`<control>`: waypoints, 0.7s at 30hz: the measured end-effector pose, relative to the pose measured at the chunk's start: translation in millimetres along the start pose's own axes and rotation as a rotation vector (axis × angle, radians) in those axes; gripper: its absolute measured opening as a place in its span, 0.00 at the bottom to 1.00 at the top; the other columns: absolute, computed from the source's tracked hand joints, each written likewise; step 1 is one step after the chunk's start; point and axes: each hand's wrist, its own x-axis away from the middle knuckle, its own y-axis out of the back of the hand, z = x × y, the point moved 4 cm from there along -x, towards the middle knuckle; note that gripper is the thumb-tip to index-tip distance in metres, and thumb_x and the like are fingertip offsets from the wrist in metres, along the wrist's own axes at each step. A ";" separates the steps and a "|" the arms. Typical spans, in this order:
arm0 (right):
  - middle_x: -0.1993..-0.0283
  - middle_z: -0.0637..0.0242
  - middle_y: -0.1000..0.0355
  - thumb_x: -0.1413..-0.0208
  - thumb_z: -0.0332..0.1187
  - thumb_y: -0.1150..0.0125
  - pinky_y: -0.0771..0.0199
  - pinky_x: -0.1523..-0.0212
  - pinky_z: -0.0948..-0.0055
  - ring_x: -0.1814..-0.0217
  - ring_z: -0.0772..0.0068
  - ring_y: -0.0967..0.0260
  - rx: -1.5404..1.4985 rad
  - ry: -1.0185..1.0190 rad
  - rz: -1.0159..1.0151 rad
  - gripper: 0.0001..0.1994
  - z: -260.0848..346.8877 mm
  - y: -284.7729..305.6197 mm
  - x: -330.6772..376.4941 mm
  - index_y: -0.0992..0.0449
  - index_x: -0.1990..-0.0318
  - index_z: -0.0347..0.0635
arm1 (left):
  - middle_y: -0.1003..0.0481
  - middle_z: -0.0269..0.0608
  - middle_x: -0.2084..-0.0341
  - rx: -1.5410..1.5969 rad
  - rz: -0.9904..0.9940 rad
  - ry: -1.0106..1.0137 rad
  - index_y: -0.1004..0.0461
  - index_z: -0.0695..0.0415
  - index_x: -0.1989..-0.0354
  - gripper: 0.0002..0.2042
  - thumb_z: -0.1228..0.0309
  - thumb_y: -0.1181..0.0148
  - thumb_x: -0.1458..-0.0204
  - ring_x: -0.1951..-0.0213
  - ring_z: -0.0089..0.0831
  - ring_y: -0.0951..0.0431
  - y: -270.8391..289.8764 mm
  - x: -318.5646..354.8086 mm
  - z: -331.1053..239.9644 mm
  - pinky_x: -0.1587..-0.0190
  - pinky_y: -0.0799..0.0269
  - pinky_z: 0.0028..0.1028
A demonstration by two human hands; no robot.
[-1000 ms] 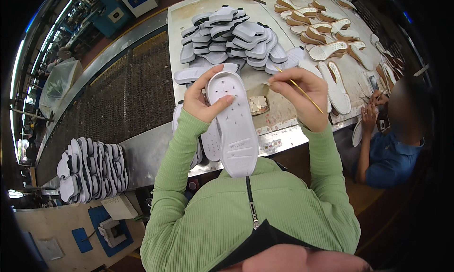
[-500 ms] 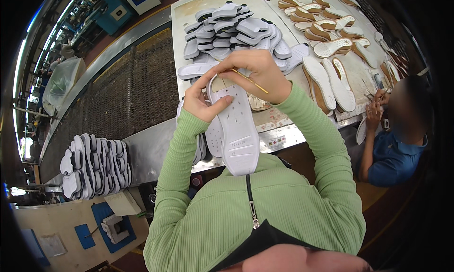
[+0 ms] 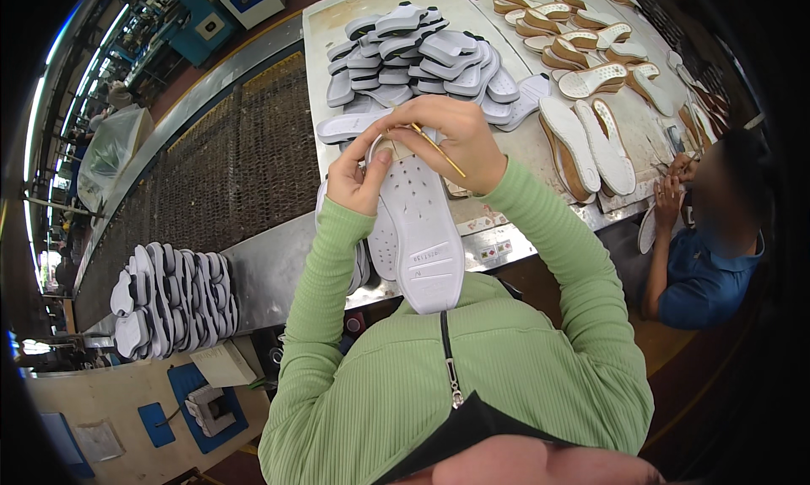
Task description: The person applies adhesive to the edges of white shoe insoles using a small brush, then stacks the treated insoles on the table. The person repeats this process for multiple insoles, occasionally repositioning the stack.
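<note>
A white shoe sole [image 3: 428, 223] with rows of small holes leans upright against my front, its lower end at my jacket zip. My left hand [image 3: 354, 180] grips its far left end, thumb laid over the near face. My right hand [image 3: 464, 139] curls over the same end and pinches a thin gold-coloured stick [image 3: 440, 151], which slants down to the right. The stick's working tip is hidden behind my fingers. Just left of the held sole, another perforated white sole [image 3: 384, 247] rests at the table edge.
Beyond my hands a heap of white and grey soles [image 3: 422, 55] lies on the table. Brown-sided wedge soles [image 3: 582, 152] spread to the right. Stacked soles [image 3: 173, 299] stand at left, beside a mesh conveyor [image 3: 219, 148]. A co-worker in a blue shirt [image 3: 709, 278] sits at right.
My left thumb has moved up toward the sole's far end. The gold stick now tilts more steeply, and my right hand has shifted slightly left. Both hands keep their hold.
</note>
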 end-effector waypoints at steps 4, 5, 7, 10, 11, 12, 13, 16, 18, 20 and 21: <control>0.65 0.61 0.23 0.50 0.25 0.37 0.27 0.65 0.77 0.64 0.74 0.25 -0.086 -0.318 -0.076 0.11 -4.6 -0.4 19.7 0.24 0.58 0.33 | 0.26 0.43 0.56 -0.010 -0.034 -0.044 0.36 0.66 0.42 0.20 0.74 0.47 0.43 0.61 0.20 0.26 1.2 0.6 -2.1 0.59 0.30 0.18; 0.64 0.61 0.23 0.49 0.25 0.37 0.27 0.66 0.78 0.64 0.76 0.26 -0.156 -0.416 -0.047 0.11 -7.6 -3.4 25.3 0.25 0.57 0.33 | 0.26 0.43 0.56 0.001 -0.039 -0.039 0.36 0.66 0.42 0.20 0.73 0.47 0.43 0.61 0.20 0.26 1.1 1.0 -1.6 0.59 0.30 0.19; 0.63 0.61 0.23 0.47 0.26 0.39 0.27 0.66 0.80 0.64 0.79 0.27 -0.288 -0.631 0.011 0.12 -14.8 -9.9 36.8 0.26 0.55 0.31 | 0.26 0.45 0.56 0.013 -0.048 -0.035 0.35 0.66 0.42 0.20 0.73 0.47 0.43 0.60 0.21 0.26 0.0 1.3 -0.6 0.58 0.30 0.19; 0.63 0.59 0.24 0.45 0.27 0.40 0.28 0.67 0.81 0.65 0.81 0.28 -0.288 -0.574 -0.004 0.13 -15.8 -11.1 41.0 0.28 0.54 0.30 | 0.26 0.46 0.56 0.018 -0.064 -0.043 0.35 0.67 0.42 0.20 0.73 0.47 0.43 0.58 0.22 0.26 -1.9 1.4 -0.1 0.57 0.29 0.21; 0.63 0.59 0.24 0.46 0.27 0.40 0.28 0.67 0.82 0.65 0.81 0.28 -0.293 -0.572 -0.003 0.13 -16.2 -11.7 41.8 0.28 0.54 0.30 | 0.26 0.47 0.55 0.018 -0.070 -0.046 0.35 0.67 0.43 0.20 0.73 0.47 0.43 0.58 0.23 0.26 -2.0 1.6 -0.4 0.56 0.29 0.21; 0.63 0.60 0.24 0.46 0.27 0.40 0.28 0.67 0.82 0.65 0.81 0.28 -0.297 -0.569 -0.002 0.13 -16.4 -12.2 42.3 0.27 0.54 0.30 | 0.26 0.47 0.55 0.015 -0.079 -0.042 0.35 0.68 0.43 0.20 0.73 0.47 0.43 0.57 0.23 0.26 -1.8 1.7 -0.5 0.55 0.30 0.22; 0.63 0.60 0.24 0.46 0.27 0.40 0.28 0.67 0.82 0.65 0.81 0.28 -0.299 -0.551 -0.004 0.14 -15.8 -12.6 42.0 0.27 0.53 0.30 | 0.26 0.47 0.55 0.026 -0.080 -0.031 0.35 0.68 0.43 0.20 0.73 0.47 0.42 0.57 0.23 0.27 -1.8 2.3 -0.6 0.55 0.30 0.22; 0.64 0.61 0.24 0.46 0.27 0.40 0.28 0.68 0.82 0.65 0.82 0.28 -0.315 -0.551 -0.017 0.14 -14.9 -14.9 42.0 0.27 0.53 0.30 | 0.26 0.47 0.55 0.037 -0.096 -0.007 0.35 0.68 0.43 0.20 0.73 0.47 0.42 0.56 0.23 0.27 -1.3 4.0 -1.2 0.55 0.30 0.22; 0.63 0.58 0.23 0.48 0.29 0.37 0.26 0.68 0.78 0.68 0.75 0.27 -0.316 -0.557 -0.052 0.14 -14.8 -16.1 41.8 0.25 0.55 0.31 | 0.26 0.47 0.55 0.025 -0.108 -0.031 0.36 0.68 0.42 0.20 0.72 0.48 0.42 0.57 0.23 0.27 -1.2 4.9 -2.9 0.55 0.30 0.21; 0.62 0.56 0.23 0.50 0.30 0.36 0.25 0.68 0.76 0.69 0.72 0.26 -0.324 -0.566 -0.071 0.14 -15.4 -17.3 41.7 0.24 0.57 0.31 | 0.26 0.46 0.55 0.009 -0.105 -0.034 0.36 0.67 0.42 0.20 0.73 0.48 0.42 0.57 0.23 0.27 -0.2 5.7 -4.2 0.55 0.30 0.21; 0.62 0.57 0.23 0.50 0.30 0.36 0.25 0.68 0.76 0.69 0.73 0.26 -0.332 -0.570 -0.074 0.14 -15.6 -18.3 41.6 0.24 0.57 0.32 | 0.26 0.46 0.55 0.001 -0.104 -0.036 0.36 0.67 0.42 0.20 0.73 0.48 0.42 0.58 0.23 0.26 0.5 6.2 -4.8 0.56 0.30 0.21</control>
